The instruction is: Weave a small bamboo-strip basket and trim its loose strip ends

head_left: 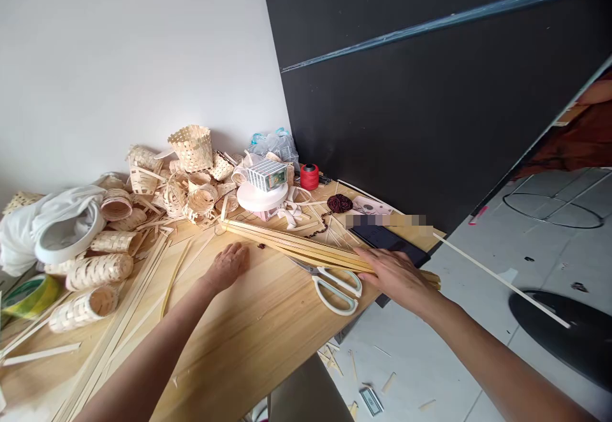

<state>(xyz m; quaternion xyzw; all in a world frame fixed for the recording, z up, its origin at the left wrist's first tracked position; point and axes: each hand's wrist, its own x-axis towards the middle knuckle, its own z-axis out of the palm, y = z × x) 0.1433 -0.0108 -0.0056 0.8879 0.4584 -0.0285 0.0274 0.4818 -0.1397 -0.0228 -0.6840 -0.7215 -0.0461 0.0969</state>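
My right hand [394, 276] is closed around the near end of a bundle of flat bamboo strips [296, 245], which slants across the right part of the table. Palm down on the wood, left of that bundle, rests my left hand [228, 265], its fingers loosely bent and nothing visible in them. White-handled scissors [338, 289] lie beside my right hand, their blades partly under the strips. Just behind the right hand is a dark phone [387, 238]. Long pale strips [129, 301] and a curved strip [173, 278] lie to the left of my left forearm.
Several woven bamboo baskets [192, 148] are heaped along the wall. Near them are a tape roll [33, 296], white cloth [52, 215], a stacked small box [266, 175], red thread [309, 177] and dark yarn [340, 203]. A black panel [406, 103] borders the table's right.
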